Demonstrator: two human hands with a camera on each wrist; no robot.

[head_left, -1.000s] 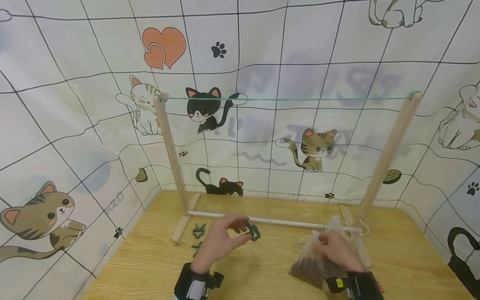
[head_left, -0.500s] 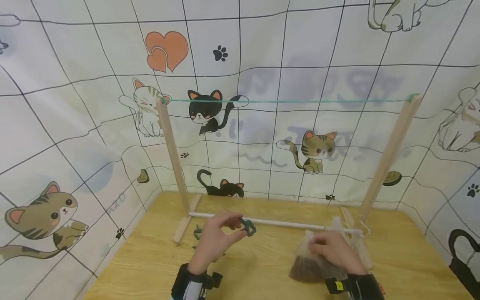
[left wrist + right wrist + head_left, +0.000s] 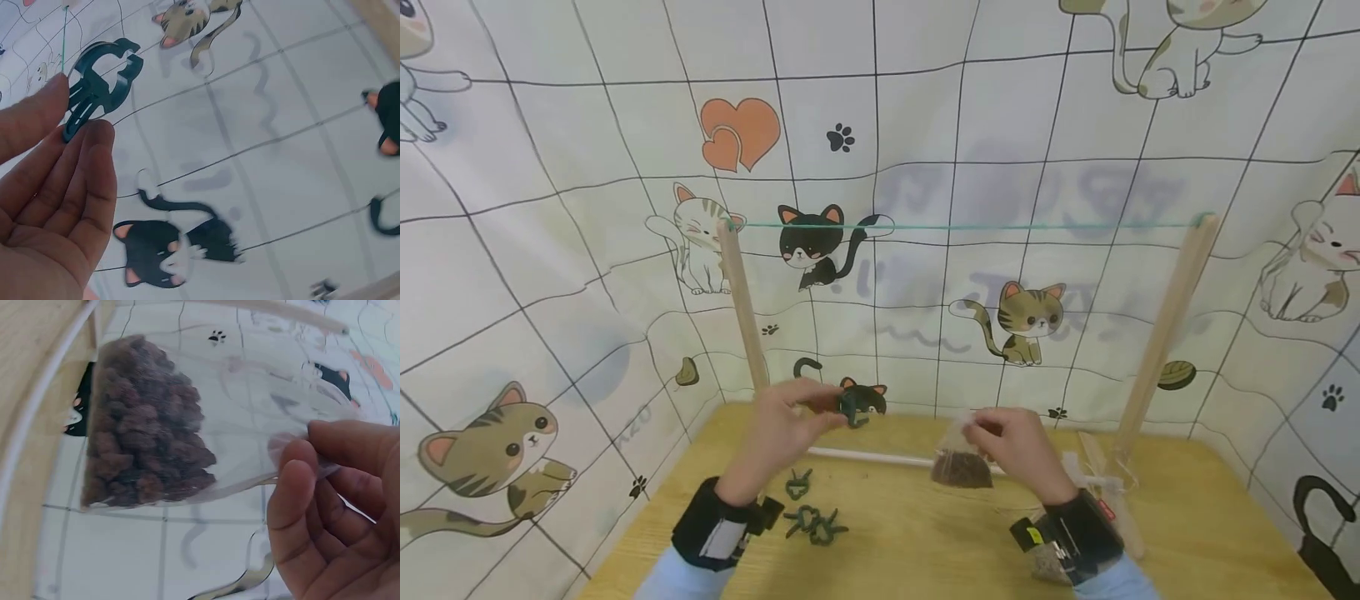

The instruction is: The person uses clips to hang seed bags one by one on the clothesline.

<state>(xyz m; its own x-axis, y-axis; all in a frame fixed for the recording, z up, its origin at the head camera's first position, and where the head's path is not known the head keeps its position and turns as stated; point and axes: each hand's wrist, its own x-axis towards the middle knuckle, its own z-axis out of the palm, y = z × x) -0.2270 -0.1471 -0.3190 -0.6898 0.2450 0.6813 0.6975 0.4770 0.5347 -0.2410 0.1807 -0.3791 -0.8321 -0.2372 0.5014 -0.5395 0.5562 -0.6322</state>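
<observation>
Counter: wooden counter (image 3: 925, 542), cat-print backdrop.
Left grip (image 3: 778, 429): pinching dark green clip (image 3: 100, 84).
Right grip (image 3: 1015, 446): pinching mesh pouch (image 3: 150, 450), contents possibly dried buds.

Open gap betw. the posts, under the string

Green string (image 3: 970, 224) spans left post (image 3: 741, 308) to right post (image 3: 1161, 329); room betw. them is free down to the white rod (image 3: 865, 456) at the base. On the table (image 3: 925, 542), spare clips (image 3: 812, 521) lie near the left post and a mesh bag (image 3: 1097, 479) lies by the right post's foot. Cat-print cloth (image 3: 550, 250) closes off back & sides.
</observation>
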